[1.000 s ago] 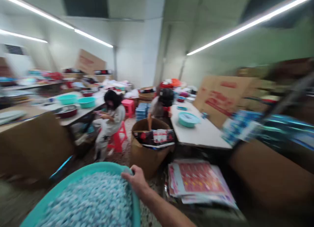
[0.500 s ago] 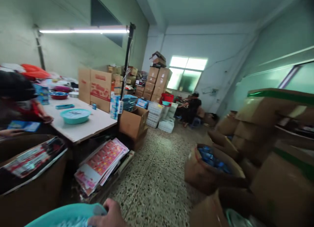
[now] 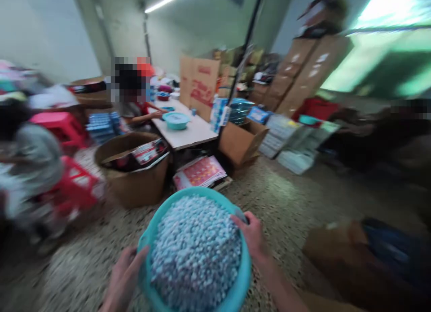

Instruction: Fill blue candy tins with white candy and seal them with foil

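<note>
Where only my right hand showed earlier, my left hand now joins it, both clasping the heaped teal basin.

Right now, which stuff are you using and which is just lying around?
In use:
teal basin, held by left hand and right hand
small pale pieces heaped in it

Lying about:
cardboard tub
printed sheets
red stool
open box
</note>
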### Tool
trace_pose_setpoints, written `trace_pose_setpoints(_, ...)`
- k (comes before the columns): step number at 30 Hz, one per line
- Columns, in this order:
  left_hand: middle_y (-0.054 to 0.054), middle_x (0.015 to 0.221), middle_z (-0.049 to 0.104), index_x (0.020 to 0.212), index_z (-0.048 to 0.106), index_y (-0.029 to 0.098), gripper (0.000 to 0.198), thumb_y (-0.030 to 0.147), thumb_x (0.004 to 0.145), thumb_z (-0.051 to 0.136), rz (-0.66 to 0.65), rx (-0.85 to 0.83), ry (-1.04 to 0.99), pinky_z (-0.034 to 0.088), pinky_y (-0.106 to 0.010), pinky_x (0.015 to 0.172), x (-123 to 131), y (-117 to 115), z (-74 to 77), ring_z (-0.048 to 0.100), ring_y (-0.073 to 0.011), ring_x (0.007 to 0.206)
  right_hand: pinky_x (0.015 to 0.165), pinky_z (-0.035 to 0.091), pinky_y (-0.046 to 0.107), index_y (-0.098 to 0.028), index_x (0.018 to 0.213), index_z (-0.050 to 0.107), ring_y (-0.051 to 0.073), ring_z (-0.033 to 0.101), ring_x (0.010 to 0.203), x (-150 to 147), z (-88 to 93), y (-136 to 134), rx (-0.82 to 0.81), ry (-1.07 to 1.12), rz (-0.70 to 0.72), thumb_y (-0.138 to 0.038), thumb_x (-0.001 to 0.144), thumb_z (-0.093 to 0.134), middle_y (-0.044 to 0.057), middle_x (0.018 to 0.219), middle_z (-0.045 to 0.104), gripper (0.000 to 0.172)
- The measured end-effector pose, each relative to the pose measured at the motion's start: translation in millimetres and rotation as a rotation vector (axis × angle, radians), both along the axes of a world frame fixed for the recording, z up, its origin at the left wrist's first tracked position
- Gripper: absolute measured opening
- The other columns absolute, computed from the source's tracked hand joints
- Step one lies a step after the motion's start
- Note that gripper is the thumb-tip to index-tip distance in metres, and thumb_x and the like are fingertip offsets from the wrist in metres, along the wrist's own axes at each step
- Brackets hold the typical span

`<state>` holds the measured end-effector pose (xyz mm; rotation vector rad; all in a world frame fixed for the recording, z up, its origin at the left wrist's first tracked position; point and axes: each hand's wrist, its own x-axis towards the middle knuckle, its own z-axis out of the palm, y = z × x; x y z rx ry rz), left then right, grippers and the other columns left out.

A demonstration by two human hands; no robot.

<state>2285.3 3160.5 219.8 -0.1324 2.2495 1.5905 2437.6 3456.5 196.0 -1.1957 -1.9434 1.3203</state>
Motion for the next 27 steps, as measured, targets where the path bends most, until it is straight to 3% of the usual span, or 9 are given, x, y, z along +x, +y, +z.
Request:
trace_pose_setpoints(3, -0.005, 0.071, 0.062, 0.085, 0.061, 0.012, 0.064, 0.067, 0.052, 0.064, 0.053, 0.004, -0.076, 0.041, -0.029, 0.057, -10, -19, -19.9, 0.056, -0.0218, 0.068, 0.056, 0.034, 0.022, -0.016, 0.066, 0.049, 0.011, 0.037, 0.06, -24, -4.9, -2, 0.062, -0.079, 0.052, -0.066, 0.058, 0.066, -0.003, 0.06, 0.041, 0.053)
trace_pose_setpoints(6, -0.004, 0.069, 0.06, 0.082, 0.06, 0.012, 0.064, 0.07, 0.054, 0.062, 0.189, 0.054, -0.057, 0.039, -0.028, 0.055, -15, -47, -37.1, 0.053, -0.0192, 0.063, 0.055, 0.035, 0.022, -0.016, 0.068, 0.052, 0.012, 0.04, 0.059, -59, -8.3, -21, 0.052, -0.145, 0.145, -0.071, 0.055, 0.064, -0.002, 0.06, 0.045, 0.057)
trace_pose_setpoints(12, -0.003, 0.068, 0.059, 0.081, 0.058, 0.012, 0.062, 0.068, 0.056, 0.065, 0.497, 0.162, -0.063, 0.04, -0.027, 0.055, -11, -146, -52.3, 0.052, -0.0166, 0.062, 0.058, 0.039, 0.025, -0.016, 0.075, 0.056, 0.014, 0.046, 0.061, -151, -26.1, -105, -0.044, -0.172, 0.456, -0.074, 0.053, 0.065, 0.0, 0.066, 0.054, 0.062)
trace_pose_setpoints(15, -0.004, 0.069, 0.06, 0.081, 0.058, 0.012, 0.067, 0.07, 0.049, 0.068, 0.632, 0.173, -0.082, 0.043, -0.028, 0.056, -18, -212, -53.1, 0.054, -0.0174, 0.062, 0.06, 0.039, 0.025, -0.016, 0.076, 0.056, 0.014, 0.046, 0.063, -202, -32.8, -172, -0.041, -0.163, 0.6, -0.072, 0.055, 0.065, 0.0, 0.068, 0.055, 0.061)
trace_pose_setpoints(20, -0.006, 0.072, 0.065, 0.085, 0.059, 0.012, 0.077, 0.074, 0.041, 0.069, 0.797, 0.15, -0.095, 0.047, -0.031, 0.062, -40, -342, -51.8, 0.06, -0.0224, 0.069, 0.06, 0.036, 0.024, -0.016, 0.069, 0.051, 0.013, 0.042, 0.064, -280, -30.1, -312, -0.002, -0.113, 0.779, -0.071, 0.06, 0.061, 0.0, 0.064, 0.049, 0.057)
trace_pose_setpoints(27, -0.007, 0.074, 0.066, 0.086, 0.059, 0.012, 0.069, 0.067, 0.047, 0.072, 1.065, 0.24, -0.025, 0.047, -0.03, 0.059, -67, -517, -20.2, 0.059, -0.021, 0.067, 0.061, 0.034, 0.023, -0.016, 0.069, 0.048, 0.012, 0.039, 0.065, -375, -17.5, -521, -0.011, -0.094, 1.028, -0.073, 0.062, 0.059, -0.002, 0.065, 0.045, 0.058)
